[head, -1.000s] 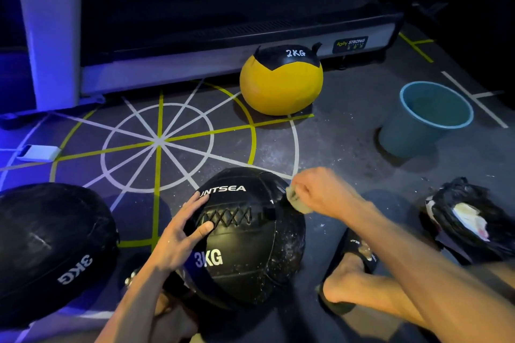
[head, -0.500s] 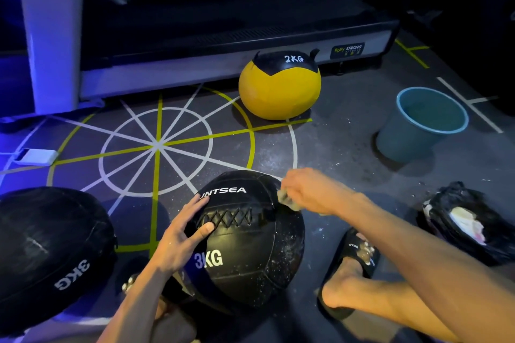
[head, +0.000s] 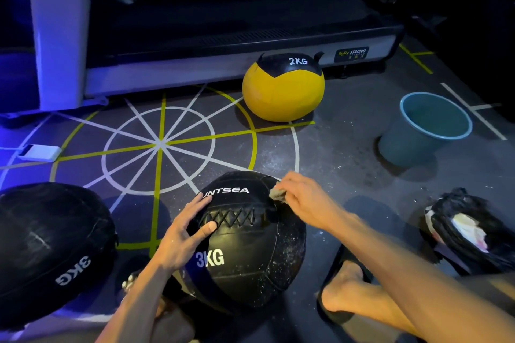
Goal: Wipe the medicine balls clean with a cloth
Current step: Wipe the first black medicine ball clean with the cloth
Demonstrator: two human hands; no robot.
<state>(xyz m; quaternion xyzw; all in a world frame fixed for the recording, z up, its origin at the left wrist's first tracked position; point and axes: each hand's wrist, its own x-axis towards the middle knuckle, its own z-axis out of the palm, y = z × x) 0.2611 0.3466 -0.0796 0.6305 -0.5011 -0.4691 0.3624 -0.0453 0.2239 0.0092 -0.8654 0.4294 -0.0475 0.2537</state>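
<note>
A black 3KG medicine ball (head: 245, 253) with white speckles sits on the floor in front of me. My left hand (head: 184, 231) lies flat on its left side, fingers spread, thumb by the cross-stitched seam. My right hand (head: 303, 200) pinches a small pale cloth (head: 277, 193) against the ball's upper right. A second black 3KG ball (head: 53, 245) lies at the left. A yellow and black 2KG ball (head: 282, 89) rests farther back by the treadmill.
A blue bucket (head: 429, 131) stands at the right. A black bag (head: 471, 231) with white material lies at the far right. My foot in a sandal (head: 342, 287) is beside the ball. A treadmill (head: 223, 33) spans the back; a white device (head: 39, 152) lies left.
My right hand with the cloth has slid leftward along the top of the black ball. The left hand has stayed in place on the ball.
</note>
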